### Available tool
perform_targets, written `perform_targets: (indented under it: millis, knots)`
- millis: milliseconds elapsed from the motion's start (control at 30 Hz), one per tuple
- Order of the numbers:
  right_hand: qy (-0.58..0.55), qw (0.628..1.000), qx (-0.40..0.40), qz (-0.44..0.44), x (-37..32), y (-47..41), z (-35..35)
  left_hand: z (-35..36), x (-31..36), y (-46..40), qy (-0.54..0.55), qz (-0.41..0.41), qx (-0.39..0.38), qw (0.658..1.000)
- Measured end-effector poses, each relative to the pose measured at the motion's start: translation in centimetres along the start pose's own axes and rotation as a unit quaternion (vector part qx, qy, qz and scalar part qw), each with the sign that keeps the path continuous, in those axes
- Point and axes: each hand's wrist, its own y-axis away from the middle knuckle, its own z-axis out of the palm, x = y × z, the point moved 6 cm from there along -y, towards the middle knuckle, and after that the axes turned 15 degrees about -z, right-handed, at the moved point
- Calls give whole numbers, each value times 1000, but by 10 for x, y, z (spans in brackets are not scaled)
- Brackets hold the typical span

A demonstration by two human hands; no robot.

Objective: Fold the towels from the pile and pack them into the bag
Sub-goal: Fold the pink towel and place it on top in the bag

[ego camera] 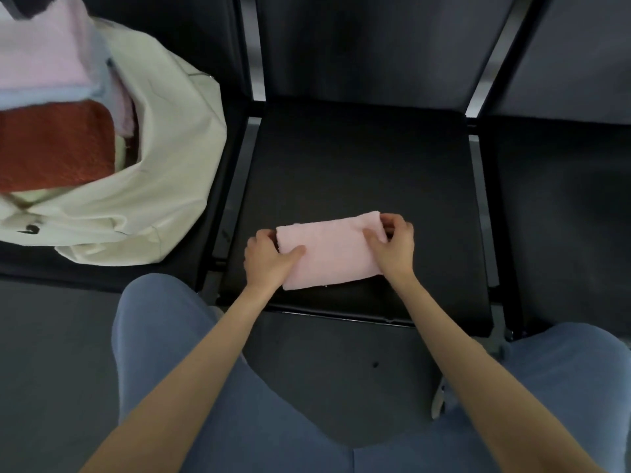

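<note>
Our left hand (269, 259) pinches the pink towel's (329, 249) left end, our right hand (392, 242) pinches its right; its long axis runs between them, bag (153, 186) far left.

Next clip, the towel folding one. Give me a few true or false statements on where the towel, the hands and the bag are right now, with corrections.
1. The pink towel lies folded on the black seat. True.
2. Only the left hand touches the towel. False: the right hand grips its far right corner as well, so both hands hold it.
3. The cream bag sits on the seat to the left. True.
4. The bag has no towels in it. False: a red towel and paler ones show in its opening.
5. The pink towel is halfway into the bag. False: it lies on the middle seat, apart from the bag.
</note>
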Motion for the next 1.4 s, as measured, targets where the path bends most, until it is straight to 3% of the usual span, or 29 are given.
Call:
perform_targets:
  millis: [100, 200, 400, 633, 967, 1133, 1400]
  knots:
    - [43, 999, 3, 30, 6, 1, 13, 7, -4, 0, -63, -27, 12, 998]
    - [108, 994, 3, 1, 0, -6, 22, 11, 5, 1, -86, -8, 36, 996]
    - [139, 989, -18, -42, -12, -26, 35, 12, 19, -6, 47, -32, 32, 998]
    - [83, 993, -82, -28, -52, -32, 64, -25, 13, -4, 148, -105, 22, 983]
    - [40, 983, -170, -46, -214, -42, 100, -186, 33, 12, 232, -164, 67, 957]
    - [-18, 988, -150, -35, -296, -44, 127, -281, 51, 9, 284, -133, 80, 946]
    - [-46, 992, -112, -22, -386, -50, 201, -390, 44, -47, 277, -89, -12, 957]
